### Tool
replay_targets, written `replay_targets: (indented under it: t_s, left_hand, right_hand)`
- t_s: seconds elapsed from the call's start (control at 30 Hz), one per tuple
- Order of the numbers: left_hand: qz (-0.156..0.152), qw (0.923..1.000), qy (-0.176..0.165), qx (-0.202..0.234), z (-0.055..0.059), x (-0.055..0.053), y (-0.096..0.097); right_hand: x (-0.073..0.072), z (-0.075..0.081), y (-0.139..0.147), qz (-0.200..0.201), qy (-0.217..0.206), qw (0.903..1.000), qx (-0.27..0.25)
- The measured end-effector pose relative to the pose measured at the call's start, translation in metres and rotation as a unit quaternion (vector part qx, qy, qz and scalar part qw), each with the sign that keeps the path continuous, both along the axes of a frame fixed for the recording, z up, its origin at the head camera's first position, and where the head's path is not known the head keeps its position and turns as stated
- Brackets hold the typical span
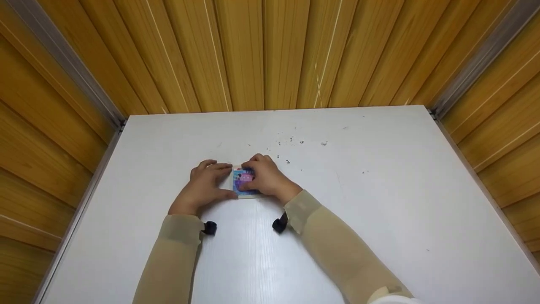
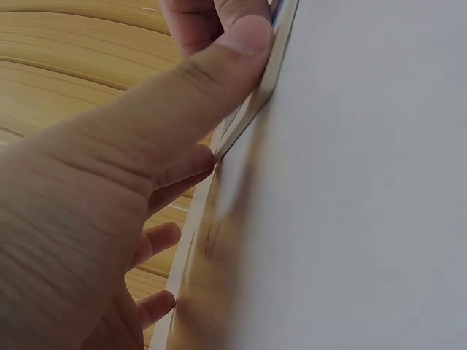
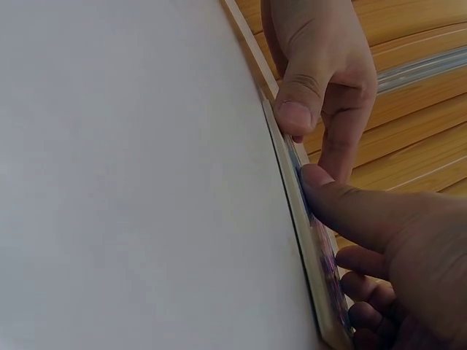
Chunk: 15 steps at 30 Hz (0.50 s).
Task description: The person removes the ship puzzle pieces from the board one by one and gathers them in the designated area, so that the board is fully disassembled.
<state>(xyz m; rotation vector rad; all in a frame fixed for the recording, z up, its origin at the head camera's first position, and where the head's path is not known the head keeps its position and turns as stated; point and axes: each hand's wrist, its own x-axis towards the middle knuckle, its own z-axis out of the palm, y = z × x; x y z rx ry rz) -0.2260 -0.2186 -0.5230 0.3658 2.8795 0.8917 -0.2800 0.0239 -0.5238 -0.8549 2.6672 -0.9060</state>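
Observation:
A small, flat wooden picture puzzle (image 1: 237,177) lies on the white table, with a pale border round a blue, pink and purple print. My left hand (image 1: 206,182) holds its left side, thumb at the near corner and index finger at the far one. The left wrist view shows that thumb (image 2: 244,44) against the pale edge (image 2: 273,69). Over the puzzle's right part bends my right hand (image 1: 268,177), its thumb (image 3: 328,186) and fingers on the print. It hides that part, so single pieces cannot be made out.
Small dark marks (image 1: 291,141) dot the white tabletop (image 1: 379,190) beyond the hands. Yellow wood-look panels (image 1: 261,55) stand behind and at both sides, with metal rails (image 1: 476,63) at the corners. A black wrist device (image 1: 210,228) sticks out inward from the left sleeve.

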Motion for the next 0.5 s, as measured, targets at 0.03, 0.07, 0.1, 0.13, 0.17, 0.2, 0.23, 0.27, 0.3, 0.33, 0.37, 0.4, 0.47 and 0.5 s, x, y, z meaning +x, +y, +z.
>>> replay_targets:
  t_s: [0.03, 0.07, 0.1, 0.13, 0.17, 0.2, 0.23, 0.27, 0.3, 0.33, 0.37, 0.4, 0.47, 0.5]
  left_hand:
    - [0.001, 1.0000, -0.001, 0.000, 0.000, 0.000, 0.000]
    - [0.001, 1.0000, -0.001, 0.001, -0.001, 0.000, 0.000]
    - [0.001, 1.0000, -0.001, 0.001, -0.001, 0.000, -0.001]
    - [0.001, 1.0000, 0.000, 0.000, -0.001, 0.000, -0.001]
    - [0.001, 1.0000, 0.000, -0.001, -0.001, 0.000, -0.001]
    - [0.001, 1.0000, 0.000, 0.000, -0.001, 0.000, -0.001]
    - [0.002, 1.0000, 0.000, 0.001, 0.000, 0.000, -0.001]
    - [0.003, 1.0000, -0.001, 0.003, 0.000, 0.001, -0.002]
    - [0.004, 1.0000, -0.002, 0.004, 0.000, 0.001, -0.002]
    - [0.005, 1.0000, -0.003, 0.005, 0.000, 0.001, -0.002]
    - [0.006, 1.0000, -0.003, 0.006, 0.001, 0.001, -0.002]
    - [0.005, 1.0000, -0.003, 0.007, 0.001, 0.000, -0.001]
    - [0.004, 1.0000, -0.001, 0.006, 0.001, 0.000, -0.001]
    - [0.002, 1.0000, 0.001, 0.005, 0.000, 0.000, -0.001]
  right_hand:
    - [0.000, 0.000, -0.001, -0.005, -0.004, 1.0000, 0.000]
    - [0.000, 0.000, -0.001, -0.007, -0.007, 0.9999, 0.000]
    - [-0.001, 0.001, -0.002, -0.007, -0.011, 0.9999, 0.003]
    - [-0.001, 0.001, -0.002, -0.008, -0.015, 0.9999, 0.003]
    - [-0.001, 0.001, -0.003, -0.010, -0.019, 0.9998, 0.003]
    - [-0.001, 0.002, -0.003, -0.011, -0.023, 0.9997, 0.003]
    - [-0.001, 0.003, -0.004, -0.011, -0.026, 0.9996, 0.005]
    - [-0.001, 0.005, -0.004, -0.009, -0.029, 0.9995, 0.009]
    - [-0.001, 0.006, -0.005, -0.010, -0.032, 0.9994, 0.011]
    - [-0.001, 0.007, -0.006, -0.011, -0.035, 0.9992, 0.013]
    - [-0.001, 0.009, -0.006, -0.012, -0.038, 0.9991, 0.017]
    - [-0.001, 0.010, -0.007, -0.014, -0.041, 0.9988, 0.020]
    - [0.000, 0.013, -0.009, -0.020, -0.048, 0.9983, 0.026]
    - [0.000, 0.014, -0.010, -0.022, -0.050, 0.9980, 0.030]
